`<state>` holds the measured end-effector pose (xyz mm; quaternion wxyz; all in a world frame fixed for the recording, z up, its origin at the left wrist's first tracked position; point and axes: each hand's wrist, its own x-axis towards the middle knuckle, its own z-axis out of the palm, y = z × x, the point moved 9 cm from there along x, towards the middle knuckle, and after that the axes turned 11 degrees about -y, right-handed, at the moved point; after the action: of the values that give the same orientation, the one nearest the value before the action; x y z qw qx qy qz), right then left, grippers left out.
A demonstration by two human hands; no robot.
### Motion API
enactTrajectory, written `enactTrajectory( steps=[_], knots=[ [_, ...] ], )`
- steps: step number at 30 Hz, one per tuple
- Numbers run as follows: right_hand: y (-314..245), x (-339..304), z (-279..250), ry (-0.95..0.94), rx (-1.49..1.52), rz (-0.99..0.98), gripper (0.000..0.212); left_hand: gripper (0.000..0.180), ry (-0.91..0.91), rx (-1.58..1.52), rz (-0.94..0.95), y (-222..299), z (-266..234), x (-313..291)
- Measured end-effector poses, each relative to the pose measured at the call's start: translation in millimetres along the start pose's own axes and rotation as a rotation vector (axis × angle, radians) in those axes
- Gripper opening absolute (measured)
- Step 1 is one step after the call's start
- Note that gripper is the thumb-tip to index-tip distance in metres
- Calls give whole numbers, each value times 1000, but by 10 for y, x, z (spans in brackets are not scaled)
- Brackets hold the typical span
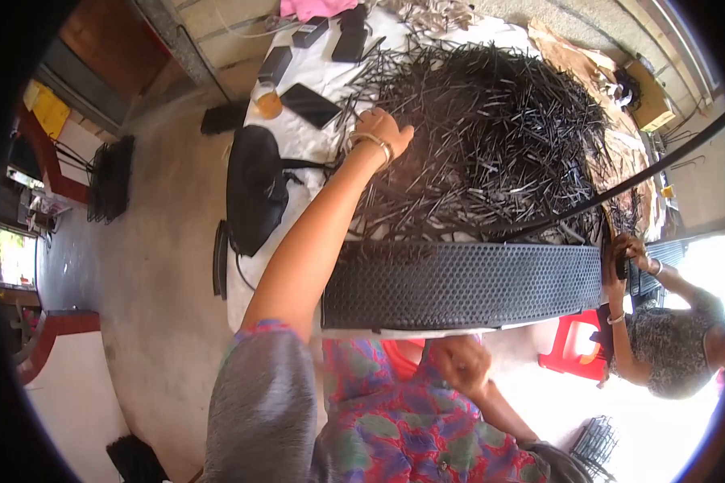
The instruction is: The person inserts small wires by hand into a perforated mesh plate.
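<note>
A large heap of thin black strips [499, 121] covers much of the table. My left hand [383, 133] reaches over the heap's left edge, with a pale bracelet on the wrist. Its fingers bend down and away, and their tips are hidden. Along the near table edge stands a long, curved black panel with a mesh of small holes [467, 283]. My right hand [463, 362] is just below the panel's lower edge, close to my patterned top. Its fingers are curled together and blurred; what they hold, if anything, cannot be made out.
Left of the heap are a black bag [256, 189], a dark phone [310, 105] and a cup of amber drink [267, 101]. Small dark boxes [310, 32] lie behind them. At right, a co-worker's hands [627, 256] work by the table, near a red stool [576, 346].
</note>
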<state>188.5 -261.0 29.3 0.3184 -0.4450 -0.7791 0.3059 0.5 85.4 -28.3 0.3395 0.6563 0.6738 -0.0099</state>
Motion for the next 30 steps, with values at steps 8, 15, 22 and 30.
enactTrajectory(
  steps=[8,15,22,30],
  knots=[
    [195,-202,65,-79,35,200,21,118,82,112,-278,290,-13,952],
    [374,-189,167,-105,78,289,20,105,121,241,-13,805,218,1025],
    [431,-142,218,-86,111,261,19,89,40,295,-70,838,190,1099],
    [542,-225,187,-40,156,329,19,45,113,294,-168,726,261,1426]
  ],
)
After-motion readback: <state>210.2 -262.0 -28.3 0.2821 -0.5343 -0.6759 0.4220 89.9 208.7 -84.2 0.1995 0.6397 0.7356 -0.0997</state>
